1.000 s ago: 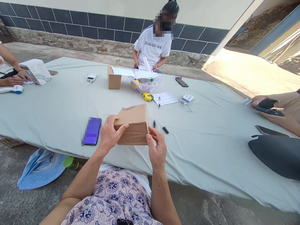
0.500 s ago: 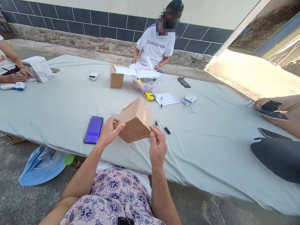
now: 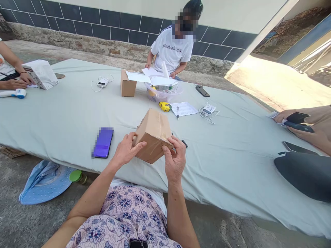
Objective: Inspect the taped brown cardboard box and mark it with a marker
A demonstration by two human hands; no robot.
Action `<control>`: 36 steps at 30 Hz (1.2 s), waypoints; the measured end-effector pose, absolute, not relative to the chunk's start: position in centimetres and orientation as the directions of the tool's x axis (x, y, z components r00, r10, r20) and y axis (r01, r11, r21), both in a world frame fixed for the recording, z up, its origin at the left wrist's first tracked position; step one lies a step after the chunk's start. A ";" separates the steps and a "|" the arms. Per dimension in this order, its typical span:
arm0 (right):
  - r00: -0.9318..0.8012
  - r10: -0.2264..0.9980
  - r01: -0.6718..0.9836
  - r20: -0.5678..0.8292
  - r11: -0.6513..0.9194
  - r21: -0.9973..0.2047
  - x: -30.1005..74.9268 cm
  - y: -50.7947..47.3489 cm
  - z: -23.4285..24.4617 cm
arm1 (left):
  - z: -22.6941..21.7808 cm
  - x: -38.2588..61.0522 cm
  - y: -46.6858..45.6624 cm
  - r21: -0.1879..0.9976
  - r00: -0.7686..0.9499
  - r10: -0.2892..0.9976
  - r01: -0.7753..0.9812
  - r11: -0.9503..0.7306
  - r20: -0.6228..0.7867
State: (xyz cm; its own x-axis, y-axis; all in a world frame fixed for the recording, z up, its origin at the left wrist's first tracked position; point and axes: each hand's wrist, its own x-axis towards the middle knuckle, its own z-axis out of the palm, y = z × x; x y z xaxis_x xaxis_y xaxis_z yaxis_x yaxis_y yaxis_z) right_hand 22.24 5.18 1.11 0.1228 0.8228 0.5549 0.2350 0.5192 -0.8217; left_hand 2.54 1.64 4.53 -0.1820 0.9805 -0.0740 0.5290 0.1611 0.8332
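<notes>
A small brown cardboard box (image 3: 153,132), sealed with clear tape, is held tilted above the near edge of the grey-green covered table (image 3: 64,113). My left hand (image 3: 126,150) grips its left lower side with thumb on the front face. My right hand (image 3: 174,157) pinches its right corner, fingers curled on the taped edge. A purple phone (image 3: 103,142) lies just left of my left hand. A black pen and its cap (image 3: 183,143) lie behind my right hand.
A second cardboard box (image 3: 127,86), a clear bowl (image 3: 162,92), a yellow tape measure (image 3: 164,106), papers and a charger lie mid-table. A person in a white shirt (image 3: 172,48) sits opposite. Other people's hands are at the left (image 3: 15,82) and right (image 3: 300,120). A blue hat (image 3: 43,182) lies on the floor.
The box has been turned from lying level to tilted on a corner, its taped top now facing up and right. My right hand's fingers moved up onto its corner.
</notes>
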 end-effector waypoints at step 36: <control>0.105 0.840 0.230 0.533 0.500 -0.835 22.0 2.2 5.7 | 7.2 5.2 -0.6 0.779 -0.248 0.936 0.626 -0.041 0.249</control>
